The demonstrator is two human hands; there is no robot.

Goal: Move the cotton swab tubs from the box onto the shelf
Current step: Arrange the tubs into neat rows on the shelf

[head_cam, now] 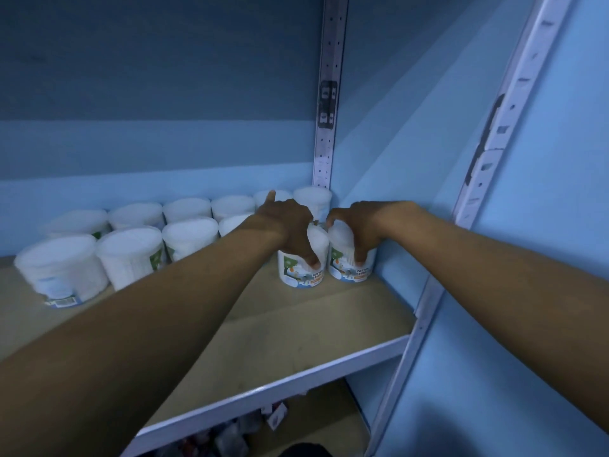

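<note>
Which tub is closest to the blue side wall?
The cotton swab tub that the right hand grips, at the right end of the front row. The tub beside it, under the left hand, stands farther left.

Blue wall (164, 94) behind; perforated metal upright (324, 153); dark clutter (230, 437) on lower level.

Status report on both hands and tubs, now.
Left hand grips tub; right hand grips neighbouring tub. Both on shelf. Nothing blocking.
</note>
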